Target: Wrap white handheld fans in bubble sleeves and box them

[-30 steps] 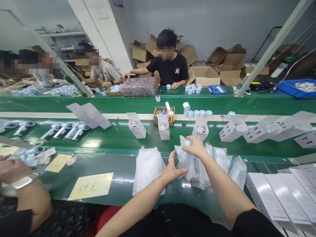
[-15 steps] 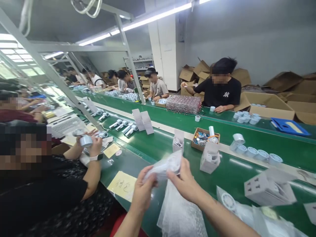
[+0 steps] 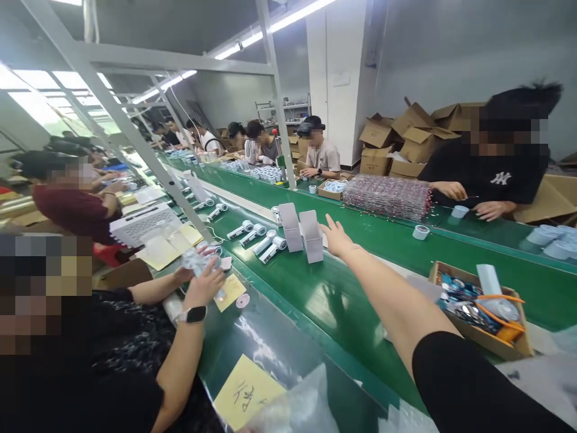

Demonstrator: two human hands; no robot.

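Observation:
My right hand (image 3: 338,237) is stretched far forward over the green belt, its fingers apart and holding nothing. It is beside the nearer of two upright white boxes (image 3: 311,243) with raised flaps; whether a fingertip touches it I cannot tell. The other white box (image 3: 291,228) stands just to its left. At the bottom edge is a clear plastic bag (image 3: 306,403), partly covering a yellow note (image 3: 246,391) with handwriting. My left hand is out of sight, so what it does with the bag is hidden.
Several white handheld devices (image 3: 273,248) lie left of the boxes on the belt (image 3: 324,294). A carton of small parts (image 3: 525,343) sits under my right arm's far side. A co-worker's hands (image 3: 205,282) work at the left; another person (image 3: 491,174) sits across, near stacked clear-and-red items (image 3: 387,195).
My right hand has let go of the clear bag and reached forward to the white boxes. My left hand has dropped out of view. The camera view has shifted left and nearer the boxes.

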